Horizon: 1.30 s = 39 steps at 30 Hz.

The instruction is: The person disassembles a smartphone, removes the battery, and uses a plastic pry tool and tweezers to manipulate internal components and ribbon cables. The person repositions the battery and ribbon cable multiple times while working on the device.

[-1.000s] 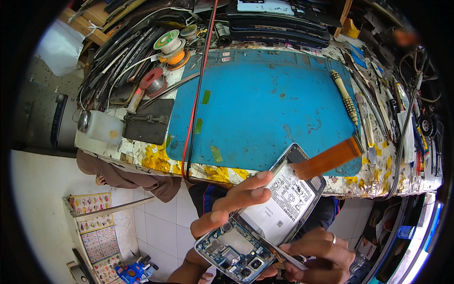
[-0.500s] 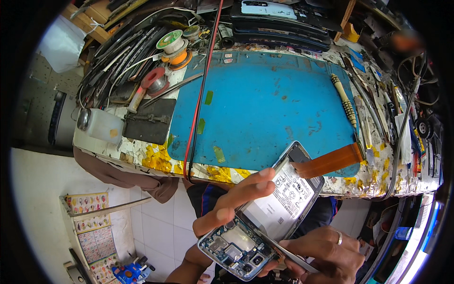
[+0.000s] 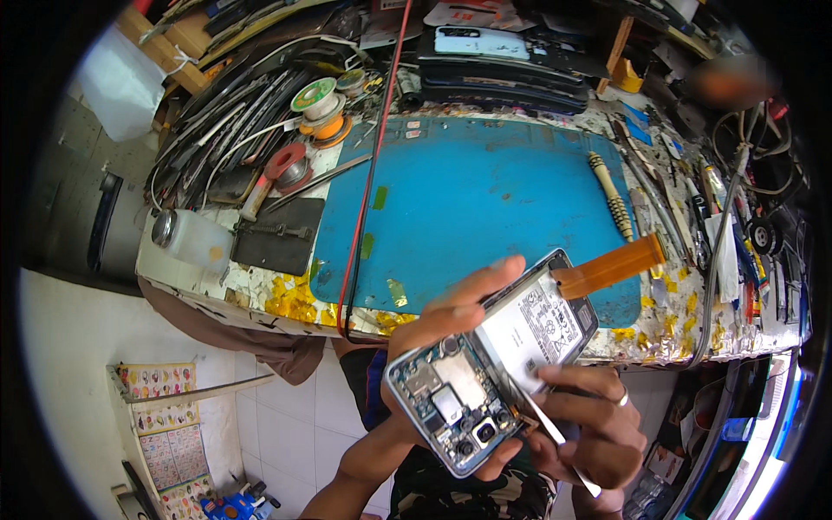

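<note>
The left hand (image 3: 440,324) grips the opened phone (image 3: 459,381) while the right hand (image 3: 600,422), pinching a metal tool (image 3: 547,424), now overlaps the battery (image 3: 518,340), allowing close work.

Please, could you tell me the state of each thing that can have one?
Phone: open, inner parts bare, gripped by the left hand.
Battery: inside the phone.
Orange ribbon cable: extended beyond the phone's edge.
Thin pale tool: held in the right hand.
White bottle: capped.
Blue mat: stained.

We cannot see the palm of the left hand (image 3: 433,328) behind the opened silver-rimmed phone (image 3: 468,377), nor identify the blurred orange-brown shape (image 3: 732,82).
</note>
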Each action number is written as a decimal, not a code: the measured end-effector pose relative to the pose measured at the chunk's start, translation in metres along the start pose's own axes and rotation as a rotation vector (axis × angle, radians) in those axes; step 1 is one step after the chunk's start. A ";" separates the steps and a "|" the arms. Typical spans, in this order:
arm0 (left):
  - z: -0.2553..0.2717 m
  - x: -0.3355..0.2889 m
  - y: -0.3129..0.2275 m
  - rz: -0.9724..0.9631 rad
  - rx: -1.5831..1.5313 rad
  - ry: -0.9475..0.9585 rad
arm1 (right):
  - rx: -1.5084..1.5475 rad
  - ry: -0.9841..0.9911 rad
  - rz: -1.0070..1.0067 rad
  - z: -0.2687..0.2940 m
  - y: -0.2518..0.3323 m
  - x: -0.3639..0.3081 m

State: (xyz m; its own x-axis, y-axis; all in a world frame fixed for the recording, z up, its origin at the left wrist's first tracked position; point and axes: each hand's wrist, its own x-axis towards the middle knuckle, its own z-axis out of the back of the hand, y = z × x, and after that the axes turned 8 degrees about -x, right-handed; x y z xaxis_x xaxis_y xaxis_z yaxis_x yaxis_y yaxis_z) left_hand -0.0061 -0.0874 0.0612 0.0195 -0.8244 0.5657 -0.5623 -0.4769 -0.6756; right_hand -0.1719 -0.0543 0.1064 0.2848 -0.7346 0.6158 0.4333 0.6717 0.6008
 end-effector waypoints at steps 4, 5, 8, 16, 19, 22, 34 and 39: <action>0.002 0.017 0.001 -0.006 0.034 0.072 | -0.001 -0.098 -0.044 -0.007 -0.007 -0.007; 0.005 0.018 -0.005 0.037 0.093 0.083 | -0.035 -0.099 -0.045 -0.007 -0.008 -0.008; 0.016 0.021 -0.024 0.238 0.244 0.122 | -0.104 -0.092 -0.038 -0.015 -0.012 -0.007; 0.026 0.024 -0.035 0.447 0.330 0.082 | -0.197 -0.046 0.013 -0.026 -0.014 0.003; 0.022 0.022 -0.036 0.432 0.383 0.064 | -0.208 0.010 0.026 -0.020 -0.011 0.010; 0.020 0.021 -0.038 0.445 0.352 0.061 | -0.220 0.083 0.011 -0.011 -0.004 0.021; 0.020 0.021 -0.038 0.436 0.336 0.085 | -0.303 0.152 0.050 0.001 0.005 0.040; 0.019 0.019 -0.036 0.448 0.309 0.044 | -0.238 0.064 0.039 -0.014 -0.008 0.022</action>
State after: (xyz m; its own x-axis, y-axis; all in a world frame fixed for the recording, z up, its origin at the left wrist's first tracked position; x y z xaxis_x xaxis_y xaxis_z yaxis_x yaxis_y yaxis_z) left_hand 0.0303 -0.0914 0.0871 -0.2043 -0.9572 0.2049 -0.2379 -0.1545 -0.9589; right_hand -0.1576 -0.0769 0.1080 0.3553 -0.7180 0.5985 0.6083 0.6638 0.4352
